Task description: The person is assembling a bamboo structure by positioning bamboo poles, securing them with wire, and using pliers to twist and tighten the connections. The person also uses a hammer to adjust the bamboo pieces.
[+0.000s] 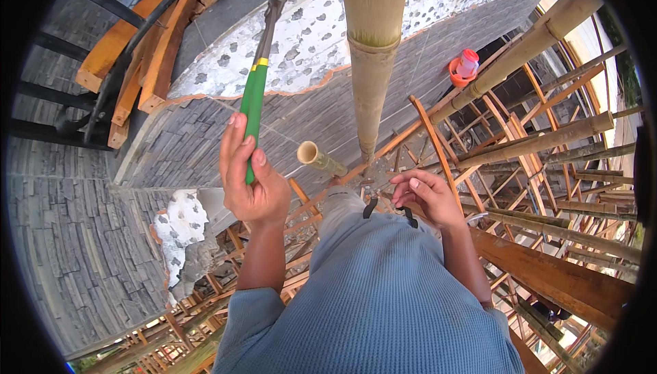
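Note:
My left hand (256,181), raised at the left, has thumb and fingers closed around the lower end of long-handled pincers (254,93). Their grips are green with yellow bands, and the dark metal head points up and away in front of the wall. In front of my waist, my right hand (434,199) has loosely bent fingers standing apart. Nothing shows in it. Close beside that hand, dark straps (409,217) hang at the hem of my blue shirt (383,285). A cut, hollow bamboo stub (321,158) stands between my hands.
A thick upright bamboo pole (373,52) rises ahead of me. Timber and bamboo scaffolding (540,131) spreads right and below. A grey stone-clad wall (75,237) with a white, chipped ledge (226,66) lies left and ahead. Orange planks (168,45) and a red container (467,64) lie farther off.

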The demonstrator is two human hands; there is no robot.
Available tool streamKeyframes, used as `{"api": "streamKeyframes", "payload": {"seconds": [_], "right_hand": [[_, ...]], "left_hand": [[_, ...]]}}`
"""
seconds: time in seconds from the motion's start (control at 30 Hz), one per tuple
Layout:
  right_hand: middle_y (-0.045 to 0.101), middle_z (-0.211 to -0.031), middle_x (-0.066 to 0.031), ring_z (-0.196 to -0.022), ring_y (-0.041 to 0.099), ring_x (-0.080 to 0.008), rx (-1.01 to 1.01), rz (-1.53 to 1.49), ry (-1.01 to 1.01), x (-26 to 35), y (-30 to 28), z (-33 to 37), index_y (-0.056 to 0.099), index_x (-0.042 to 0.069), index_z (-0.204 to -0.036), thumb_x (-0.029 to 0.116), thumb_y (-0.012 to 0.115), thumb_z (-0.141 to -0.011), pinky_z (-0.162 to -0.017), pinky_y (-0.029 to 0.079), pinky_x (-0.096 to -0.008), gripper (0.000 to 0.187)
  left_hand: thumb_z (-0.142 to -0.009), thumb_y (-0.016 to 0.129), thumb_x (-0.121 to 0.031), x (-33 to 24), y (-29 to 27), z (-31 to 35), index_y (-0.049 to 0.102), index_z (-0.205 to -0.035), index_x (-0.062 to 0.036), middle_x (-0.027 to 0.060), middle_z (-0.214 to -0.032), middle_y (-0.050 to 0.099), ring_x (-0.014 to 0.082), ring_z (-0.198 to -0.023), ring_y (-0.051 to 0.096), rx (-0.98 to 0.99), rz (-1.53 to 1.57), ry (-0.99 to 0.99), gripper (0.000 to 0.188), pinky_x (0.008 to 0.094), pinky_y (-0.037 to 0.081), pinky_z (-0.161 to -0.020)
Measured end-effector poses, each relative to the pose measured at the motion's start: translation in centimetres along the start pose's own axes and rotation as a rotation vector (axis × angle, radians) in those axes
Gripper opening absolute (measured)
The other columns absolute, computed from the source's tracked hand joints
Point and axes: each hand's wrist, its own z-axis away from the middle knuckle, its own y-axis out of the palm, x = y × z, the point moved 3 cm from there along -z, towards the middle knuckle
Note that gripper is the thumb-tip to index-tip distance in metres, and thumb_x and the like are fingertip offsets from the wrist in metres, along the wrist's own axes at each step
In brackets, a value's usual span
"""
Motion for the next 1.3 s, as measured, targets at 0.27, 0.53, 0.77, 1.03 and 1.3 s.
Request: {"api": "streamKeyframes", "payload": {"seconds": [0.27,0.53,0.77,1.03,1.3], "right_hand": [[0.050,-0.145,-0.0228,-0.132,0.053,-0.0359,0.008,-0.567,0.025,-1.6,6.1,-2.4,0.021,0.000,-0.158,0.044,0.053,-0.104,-0.108,0.048,-0.0480,0.077],[0.053,-0.139,-0.0263,-0.123,0.061,-0.0360,-0.569,-0.531,0.252,-9.4,-3.8,1.7,0.032,-0.004,-0.148,-0.004,0.037,-0.096,-0.099,0.057,-0.0475,0.053],[0.057,-0.135,-0.0280,-0.116,0.066,-0.0360,-0.743,-0.429,0.306,-14.0,-6.5,4.6,0.043,-0.004,-0.133,-0.007,0.035,-0.090,-0.086,0.063,-0.0442,0.044],[0.050,-0.135,-0.0243,-0.122,0.058,-0.0364,-0.717,-0.731,0.435,-22.7,-9.2,3.2,0.044,-0.003,-0.138,-0.009,0.035,-0.081,-0.095,0.056,-0.0545,0.058],[0.061,-0.118,-0.0159,-0.108,0.064,-0.0295,-0.664,-0.234,0.565,-35.7,-14.7,-5.2,0.059,-0.002,-0.132,-0.004,0.043,-0.077,-0.097,0.053,-0.0510,0.058]], "left_hand": [[-0.090,0.074,-0.009,-6.6,1.8,11.8,0.065,-0.117,-0.0011,0.0210,-0.127,0.068,0.0396,-0.126,0.061,0.657,0.404,-0.169,0.030,0.0509,0.052,-0.104],[-0.101,0.059,-0.033,1.3,5.9,15.6,0.071,-0.117,-0.0064,0.0118,-0.126,0.068,0.0343,-0.122,0.061,0.812,0.293,-0.151,0.033,0.0491,0.041,-0.109],[-0.101,0.053,-0.040,24.4,9.1,28.4,0.062,-0.130,-0.0129,0.0178,-0.134,0.057,0.0362,-0.129,0.051,1.049,-0.662,-0.742,0.041,0.0590,0.039,-0.106],[-0.098,0.056,-0.034,24.3,10.1,33.3,0.065,-0.112,-0.0116,0.0125,-0.110,0.064,0.0348,-0.105,0.060,0.809,-0.690,-0.546,0.028,0.0485,0.053,-0.086],[-0.097,0.060,-0.033,23.5,9.3,33.9,0.068,-0.107,-0.0110,0.0111,-0.106,0.065,0.0332,-0.101,0.062,0.666,-0.645,-0.592,0.026,0.0477,0.054,-0.083]]}}
